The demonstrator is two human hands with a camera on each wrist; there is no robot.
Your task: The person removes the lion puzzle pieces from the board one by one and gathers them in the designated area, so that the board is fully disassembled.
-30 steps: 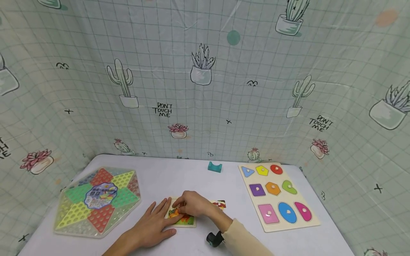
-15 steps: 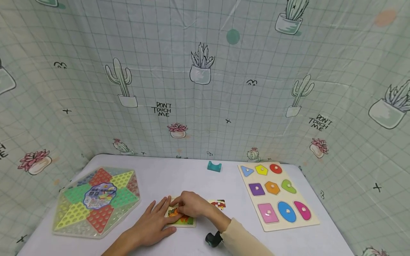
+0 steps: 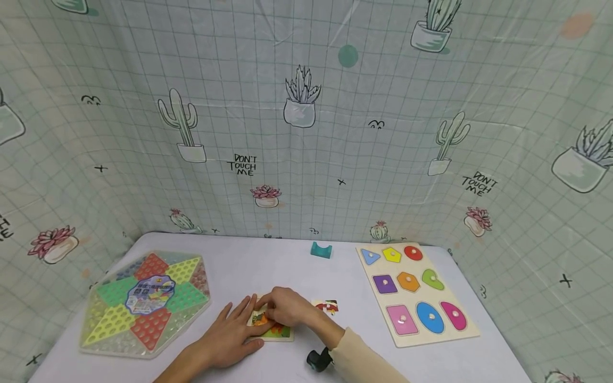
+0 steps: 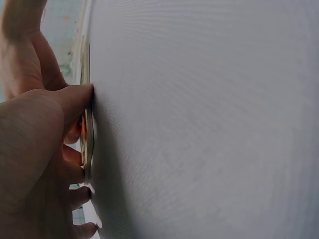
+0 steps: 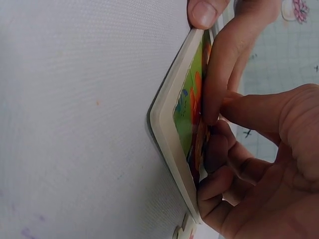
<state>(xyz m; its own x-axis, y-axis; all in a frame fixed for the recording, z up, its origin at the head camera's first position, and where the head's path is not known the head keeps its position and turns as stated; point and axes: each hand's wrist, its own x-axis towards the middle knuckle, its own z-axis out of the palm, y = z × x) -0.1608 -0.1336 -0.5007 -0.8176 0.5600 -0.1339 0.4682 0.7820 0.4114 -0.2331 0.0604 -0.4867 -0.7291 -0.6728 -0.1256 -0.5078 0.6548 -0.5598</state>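
Note:
A small jigsaw puzzle board (image 3: 283, 332) with a pale rim and a green, orange and red picture lies on the table between both hands. My left hand (image 3: 231, 334) rests flat over its left side, fingers spread and straight, the thumb (image 5: 204, 14) touching the near edge in the right wrist view. My right hand (image 3: 289, 305) reaches over the board from the right. Its fingers bend down onto the picture, close beside the left hand's fingers; whether a piece sits between them is hidden. A loose jigsaw piece (image 3: 328, 306) with a red picture lies right of the board.
A hexagonal Chinese checkers board (image 3: 148, 298) lies at the left. On the right is a wooden shape board (image 3: 414, 330) with knobbed pieces. A teal curved block (image 3: 321, 250) sits at the back. A small black object (image 3: 318, 360) is by the right sleeve.
Both hands keep nearly the same place on the puzzle board. The right hand's fingers shift only slightly over the picture, and the view moves a little.

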